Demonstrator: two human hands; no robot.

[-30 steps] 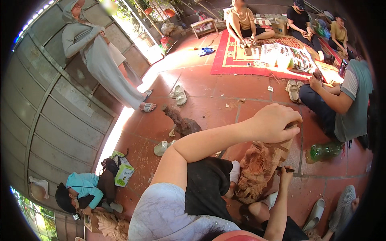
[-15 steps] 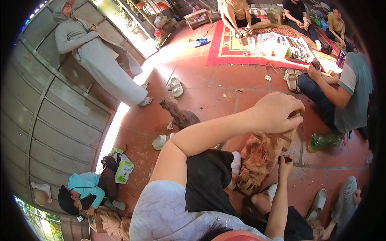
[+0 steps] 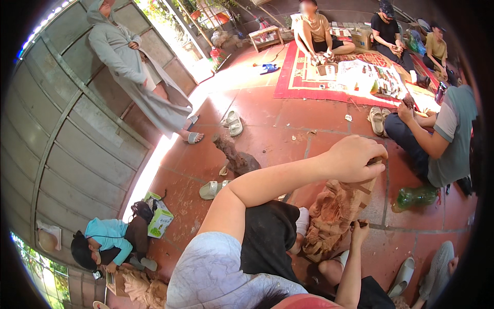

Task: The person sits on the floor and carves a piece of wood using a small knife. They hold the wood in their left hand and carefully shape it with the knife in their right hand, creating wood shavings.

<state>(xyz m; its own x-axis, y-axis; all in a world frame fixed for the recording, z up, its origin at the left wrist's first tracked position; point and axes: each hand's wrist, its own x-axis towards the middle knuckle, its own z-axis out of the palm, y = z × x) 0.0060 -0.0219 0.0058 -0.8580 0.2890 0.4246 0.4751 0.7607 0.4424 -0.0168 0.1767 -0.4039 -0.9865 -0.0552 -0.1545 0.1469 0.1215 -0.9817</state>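
Observation:
A reddish-brown carved piece of wood (image 3: pixel 329 213) stands between my knees, its one side flat and pale, the other deeply cut with folds and ridges. Over its top end my left hand (image 3: pixel 355 158) is closed, fingers curled around the edge. My right hand (image 3: pixel 360 233) is lower down, beside the flat side of the carving. Its fingers are pinched around something small and dark, too hidden to name. Black cloth (image 3: pixel 270 232) covers my lap.
A dark gnarled stump (image 3: pixel 236 157) and sandals (image 3: pixel 232 123) lie on the red tiles. At the right are a green plastic bottle (image 3: pixel 416 198) and a seated person (image 3: pixel 447 139). Others sit on a red mat (image 3: pixel 303 82). A person in grey (image 3: pixel 139 77) stands at the left.
The view has tilted slightly, so the scene sits lower. The person in grey has lowered an arm and shifted their legs. My left hand keeps its hold; my right hand has moved little against the carving.

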